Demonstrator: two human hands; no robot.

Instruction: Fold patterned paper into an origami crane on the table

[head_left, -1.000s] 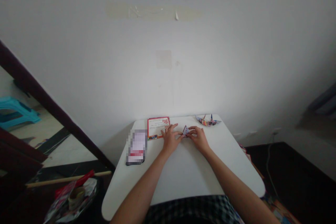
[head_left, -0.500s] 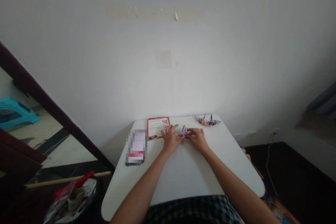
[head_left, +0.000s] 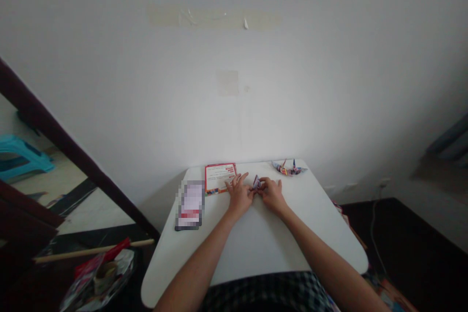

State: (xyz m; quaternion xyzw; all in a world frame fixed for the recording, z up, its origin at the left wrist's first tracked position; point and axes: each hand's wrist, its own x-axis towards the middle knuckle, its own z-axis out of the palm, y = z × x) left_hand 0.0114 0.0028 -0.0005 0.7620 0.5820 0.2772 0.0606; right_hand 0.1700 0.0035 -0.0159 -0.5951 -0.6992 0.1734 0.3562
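Observation:
A small piece of folded printed paper [head_left: 256,183] stands pointed end up near the far middle of the white table [head_left: 256,243]. My left hand [head_left: 240,196] pinches its lower left side between thumb and index finger, the other fingers spread over the edge of a red-bordered printed sheet [head_left: 218,178]. From the other side my right hand [head_left: 273,195] grips the same paper, its fingers covering part of it. Beyond my right hand, at the table's back edge, lie folded paper cranes [head_left: 288,169] in printed paper; how many I cannot tell.
A phone [head_left: 190,204] with a blurred-out screen lies at the table's left edge. The wall [head_left: 241,122] rises right behind the table. On the floor at left stands a lined bin [head_left: 100,278] beside a wooden stick [head_left: 142,243]. A blue stool [head_left: 25,156] appears in a mirror.
My right hand has shifted slightly left, its fingers now covering more of the folded paper. My left hand has barely moved.

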